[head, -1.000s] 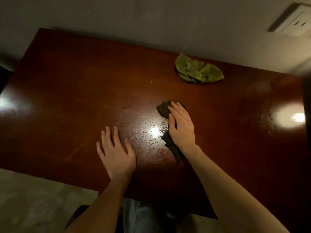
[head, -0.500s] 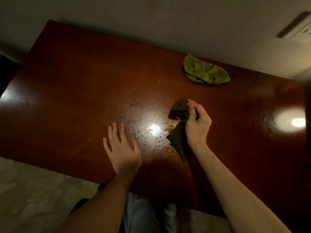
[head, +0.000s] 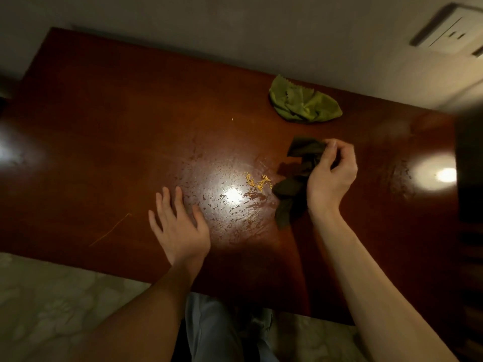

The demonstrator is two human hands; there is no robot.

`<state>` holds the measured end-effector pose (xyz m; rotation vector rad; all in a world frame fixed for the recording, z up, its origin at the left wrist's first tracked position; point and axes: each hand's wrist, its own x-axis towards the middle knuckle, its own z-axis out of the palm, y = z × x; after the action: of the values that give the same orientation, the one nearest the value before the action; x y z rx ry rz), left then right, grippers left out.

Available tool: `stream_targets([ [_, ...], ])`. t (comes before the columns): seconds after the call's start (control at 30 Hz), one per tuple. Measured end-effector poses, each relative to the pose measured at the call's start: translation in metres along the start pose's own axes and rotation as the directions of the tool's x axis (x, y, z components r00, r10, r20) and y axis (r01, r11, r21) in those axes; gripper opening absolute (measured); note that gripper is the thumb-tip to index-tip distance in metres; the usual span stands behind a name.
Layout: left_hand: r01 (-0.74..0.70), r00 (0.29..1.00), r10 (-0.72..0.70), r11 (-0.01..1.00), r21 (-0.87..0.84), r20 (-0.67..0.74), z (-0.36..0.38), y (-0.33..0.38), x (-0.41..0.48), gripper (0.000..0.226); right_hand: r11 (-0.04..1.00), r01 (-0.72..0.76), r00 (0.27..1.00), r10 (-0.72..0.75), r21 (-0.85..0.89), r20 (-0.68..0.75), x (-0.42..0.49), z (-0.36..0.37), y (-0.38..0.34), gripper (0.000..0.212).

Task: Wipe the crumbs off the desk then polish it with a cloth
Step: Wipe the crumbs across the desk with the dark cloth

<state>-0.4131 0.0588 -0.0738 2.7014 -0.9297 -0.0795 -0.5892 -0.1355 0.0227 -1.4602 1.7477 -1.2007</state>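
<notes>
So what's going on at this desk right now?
A person is cleaning a wooden desk. Their right hand grips a dark cloth, and a small heap of yellow crumbs lies just beside it. The left hand is open, fingers spread, low over the desk. A green cloth lies bunched near the far edge, untouched.

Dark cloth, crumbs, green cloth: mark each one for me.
dark cloth [head: 290, 188]: head view, on its lower fold.
crumbs [head: 258, 183]: head view, middle of the yellow cluster.
green cloth [head: 304, 104]: head view, centre of the crumpled heap.
</notes>
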Motion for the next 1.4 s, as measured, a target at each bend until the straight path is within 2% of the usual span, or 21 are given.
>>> stream_targets([
  [0.2,0.007,1.000,-0.007,1.000,0.006,0.010,-0.001,0.001,-0.001,0.061,0.999,-0.042,0.997,0.041,-0.009,-0.058,0.048,-0.007,-0.029,0.025],
  [0.33,0.009,1.000,-0.009,1.000,-0.004,0.021,-0.002,0.000,-0.001,0.061,0.999,0.014,0.999,-0.012,0.031,-0.052,0.068,0.004,-0.051,0.028],
  [0.43,0.006,0.999,-0.006,1.000,0.004,0.036,-0.001,0.000,0.000,0.062,0.995,0.092,0.994,-0.095,0.043,0.063,0.073,0.028,-0.070,0.030],
  [0.53,0.007,0.999,-0.008,1.000,0.015,0.044,0.001,-0.002,0.001,0.062,0.972,0.232,0.951,-0.235,0.038,0.201,0.071,0.079,-0.074,0.028],
  [0.6,0.011,0.999,-0.012,1.000,0.011,0.041,0.000,-0.002,0.001,0.062,0.946,0.325,0.897,-0.312,0.011,0.315,0.066,0.121,-0.064,0.032],
  [0.63,0.010,0.999,-0.010,1.000,0.009,0.039,0.000,-0.002,0.001,0.062,0.936,0.351,0.846,-0.309,-0.017,0.434,0.063,0.140,-0.057,0.034],
  [0.7,0.009,0.999,-0.010,1.000,0.017,0.036,0.000,-0.002,0.001,0.061,0.866,0.474,0.657,-0.230,-0.156,0.718,0.055,0.173,-0.039,0.041],
  [0.73,0.013,0.999,-0.014,1.000,0.020,0.038,0.000,-0.003,0.002,0.061,0.787,0.573,0.562,-0.175,-0.228,0.808,0.053,0.184,-0.028,0.043],
  [0.77,0.015,0.999,-0.016,1.000,0.020,0.042,0.000,-0.003,0.002,0.061,0.710,0.656,0.501,-0.156,-0.256,0.851,0.053,0.192,-0.018,0.044],
  [0.8,0.014,0.999,-0.015,1.000,0.020,0.047,0.000,-0.003,0.003,0.061,0.671,0.698,0.479,-0.181,-0.248,0.859,0.056,0.196,-0.010,0.042],
  [0.9,0.009,0.998,-0.010,1.000,0.026,0.060,0.000,-0.003,0.003,0.061,0.724,0.660,0.521,-0.248,-0.202,0.817,0.062,0.202,-0.005,0.032],
  [0.97,0.008,0.998,-0.010,1.000,0.030,0.067,0.000,-0.004,0.002,0.060,0.722,0.662,0.510,-0.241,-0.198,0.826,0.059,0.196,-0.006,0.029],
  [1.23,0.024,0.999,-0.024,1.000,0.003,0.045,-0.003,0.000,0.003,0.058,0.577,0.805,0.315,-0.221,-0.136,0.923,0.002,0.108,0.018,0.040],
  [1.37,0.023,0.999,-0.023,1.000,-0.006,0.048,-0.005,0.000,0.002,0.059,0.621,0.779,0.213,-0.125,-0.091,0.969,0.020,0.100,0.004,0.033],
  [1.4,0.023,0.999,-0.022,1.000,-0.008,0.048,-0.005,0.001,0.003,0.059,0.641,0.763,0.209,-0.115,-0.088,0.971,0.030,0.102,-0.003,0.032],
])
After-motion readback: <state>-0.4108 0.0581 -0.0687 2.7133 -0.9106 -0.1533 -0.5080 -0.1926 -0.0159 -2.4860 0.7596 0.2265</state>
